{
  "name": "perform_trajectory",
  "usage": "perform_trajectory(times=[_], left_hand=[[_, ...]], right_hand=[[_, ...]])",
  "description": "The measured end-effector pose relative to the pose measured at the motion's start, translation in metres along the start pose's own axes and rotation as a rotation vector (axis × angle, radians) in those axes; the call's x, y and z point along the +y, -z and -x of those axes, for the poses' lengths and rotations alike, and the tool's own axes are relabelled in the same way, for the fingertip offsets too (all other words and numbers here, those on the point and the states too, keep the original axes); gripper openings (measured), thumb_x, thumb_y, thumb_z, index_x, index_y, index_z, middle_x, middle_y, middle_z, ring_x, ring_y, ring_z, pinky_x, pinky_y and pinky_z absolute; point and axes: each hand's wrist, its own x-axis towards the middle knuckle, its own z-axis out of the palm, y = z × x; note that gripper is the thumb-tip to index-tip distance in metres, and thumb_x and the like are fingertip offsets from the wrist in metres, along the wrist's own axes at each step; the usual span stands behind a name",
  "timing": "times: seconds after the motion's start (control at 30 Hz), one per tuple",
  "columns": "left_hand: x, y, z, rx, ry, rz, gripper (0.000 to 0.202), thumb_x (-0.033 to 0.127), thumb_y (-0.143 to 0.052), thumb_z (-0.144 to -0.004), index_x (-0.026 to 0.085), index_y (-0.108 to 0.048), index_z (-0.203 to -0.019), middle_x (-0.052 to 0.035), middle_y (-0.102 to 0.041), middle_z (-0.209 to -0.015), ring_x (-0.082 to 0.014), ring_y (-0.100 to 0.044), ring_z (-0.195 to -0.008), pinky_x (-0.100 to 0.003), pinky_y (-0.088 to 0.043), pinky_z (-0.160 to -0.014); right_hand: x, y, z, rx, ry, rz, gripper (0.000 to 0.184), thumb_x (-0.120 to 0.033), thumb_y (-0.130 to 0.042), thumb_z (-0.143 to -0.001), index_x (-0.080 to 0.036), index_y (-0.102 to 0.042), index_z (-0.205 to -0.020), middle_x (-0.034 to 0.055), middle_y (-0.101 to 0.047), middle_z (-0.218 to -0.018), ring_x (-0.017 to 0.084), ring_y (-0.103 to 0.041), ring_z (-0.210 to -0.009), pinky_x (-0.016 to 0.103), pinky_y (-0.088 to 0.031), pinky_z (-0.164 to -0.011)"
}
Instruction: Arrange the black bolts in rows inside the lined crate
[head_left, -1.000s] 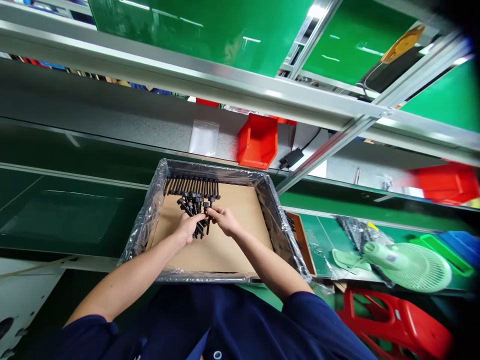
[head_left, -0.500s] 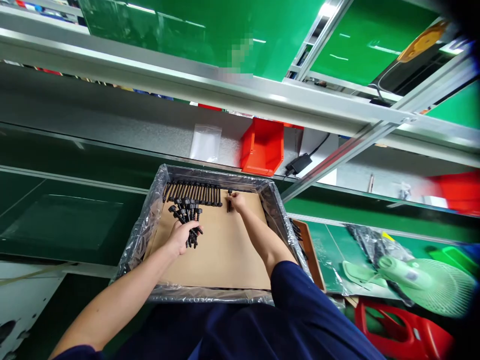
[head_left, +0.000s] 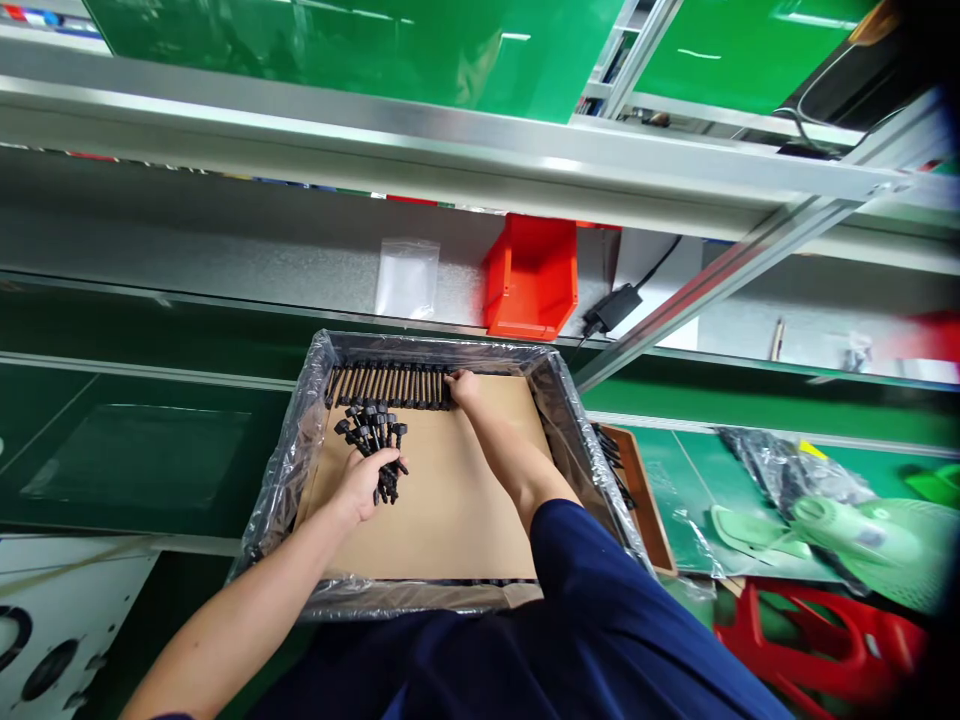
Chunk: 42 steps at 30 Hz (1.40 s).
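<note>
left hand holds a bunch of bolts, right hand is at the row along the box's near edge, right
No: the head view shows the row along the far edge of the box. The left hand holds the bunch, the right hand is at that row.

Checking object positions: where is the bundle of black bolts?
Head view: bundle in the left hand, left of centre inside the lined box, near the laid row.

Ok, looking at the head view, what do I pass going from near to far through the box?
Crinkled plastic-lined box rim → left hand → fistful of black bolts it grips → neat row of black bolts → red plastic bin.
</note>
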Motion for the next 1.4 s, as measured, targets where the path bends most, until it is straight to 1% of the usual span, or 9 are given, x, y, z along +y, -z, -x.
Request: perform_trajectory(times=[0.27, 0.33, 0.43, 0.5, 0.7, 0.9, 1.07, 1.23, 1.4], left_hand=[[-0.001, -0.002, 0.002, -0.014, 0.0, 0.023, 0.025, 0.027, -0.074, -0.059, 0.01, -0.065, -0.075, -0.0071, -0.07, -0.063, -0.0142, -0.062, -0.055, -0.024, -0.047, -0.053], [0.0, -0.002, 0.002, -0.009, -0.003, 0.033, 0.023, 0.027, -0.074, -0.059, 0.009, -0.066, -0.072, -0.0079, -0.07, -0.063, -0.0146, -0.062, -0.054, -0.025, -0.047, -0.053], [0.0, -0.002, 0.001, -0.002, 0.01, 0.035, 0.022, 0.027, -0.074, -0.059, 0.009, -0.066, -0.07, -0.0089, -0.07, -0.063, -0.0154, -0.062, -0.054, -0.025, -0.046, -0.051], [-0.001, -0.001, -0.001, -0.017, 0.008, 0.053, 0.022, 0.027, -0.074, -0.059, 0.009, -0.067, -0.07, -0.0085, -0.07, -0.063, -0.0154, -0.062, -0.054, -0.025, -0.046, -0.052], [-0.009, 0.0, -0.006, -0.009, -0.028, 0.092, 0.026, 0.023, -0.078, -0.056, 0.009, -0.071, -0.077, -0.0073, -0.071, -0.069, -0.0165, -0.064, -0.06, -0.028, -0.051, -0.061], [-0.011, 0.001, -0.008, -0.003, -0.008, 0.003, 0.026, 0.026, -0.078, -0.058, 0.008, -0.074, -0.076, -0.0102, -0.072, -0.072, -0.0149, -0.064, -0.062, -0.024, -0.048, -0.056], [-0.005, -0.003, -0.001, -0.048, 0.014, -0.001, 0.025, 0.026, -0.077, -0.057, 0.007, -0.073, -0.074, -0.0098, -0.072, -0.071, -0.0144, -0.064, -0.063, -0.024, -0.049, -0.058], [-0.004, -0.005, 0.005, -0.016, 0.069, 0.02, 0.023, 0.022, -0.077, -0.054, 0.009, -0.068, -0.071, -0.0062, -0.069, -0.063, -0.0128, -0.062, -0.057, -0.022, -0.049, -0.055], [-0.007, -0.003, 0.0, 0.011, 0.12, 0.048, 0.019, 0.021, -0.073, -0.056, 0.011, -0.064, -0.069, -0.0071, -0.069, -0.06, -0.0126, -0.062, -0.052, -0.021, -0.047, -0.051]], right_hand=[[-0.007, 0.026, 0.039, 0.086, 0.083, -0.036, 0.021, -0.028, -0.052, -0.088, -0.015, -0.067, -0.088, 0.0116, -0.07, -0.091, 0.022, -0.063, -0.088, 0.029, -0.046, -0.079], [-0.008, 0.028, 0.07, -0.032, 0.149, -0.202, 0.023, -0.035, -0.054, -0.086, -0.016, -0.065, -0.083, 0.0066, -0.068, -0.08, 0.018, -0.06, -0.074, 0.026, -0.046, -0.068], [-0.007, 0.025, 0.132, -0.536, 0.165, -0.632, 0.04, -0.056, -0.057, -0.081, -0.017, -0.063, -0.081, 0.0024, -0.06, -0.067, 0.013, -0.05, -0.055, 0.024, -0.039, -0.05], [-0.007, 0.021, 0.172, -0.744, 0.113, -0.87, 0.055, -0.069, -0.047, -0.081, -0.017, -0.063, -0.088, 0.0032, -0.06, -0.07, 0.013, -0.05, -0.055, 0.024, -0.037, -0.046], [-0.019, 0.018, 0.227, -0.614, 0.203, -0.895, 0.038, -0.048, -0.078, -0.066, -0.019, -0.063, -0.083, -0.0043, -0.05, -0.061, 0.008, -0.04, -0.051, 0.022, -0.033, -0.046], [-0.017, 0.049, 0.186, -0.424, 0.23, -0.898, 0.028, -0.044, -0.069, -0.074, -0.021, -0.06, -0.087, -0.0066, -0.045, -0.056, 0.008, -0.035, -0.044, 0.022, -0.032, -0.042], [0.03, 0.079, 0.1, 0.032, 0.575, -0.278, 0.02, -0.031, -0.054, -0.084, -0.019, -0.065, -0.095, 0.003, -0.063, -0.076, 0.014, -0.055, -0.065, 0.026, -0.046, -0.062], [0.067, 0.068, 0.045, -0.114, 0.693, 0.274, 0.03, -0.012, -0.048, -0.083, -0.016, -0.07, -0.103, 0.0099, -0.066, -0.1, 0.018, -0.061, -0.084, 0.027, -0.047, -0.079], [0.058, 0.05, 0.027, -0.233, 0.746, 0.438, 0.038, -0.008, -0.045, -0.085, -0.013, -0.069, -0.115, 0.013, -0.063, -0.108, 0.02, -0.057, -0.099, 0.026, -0.044, -0.089]])
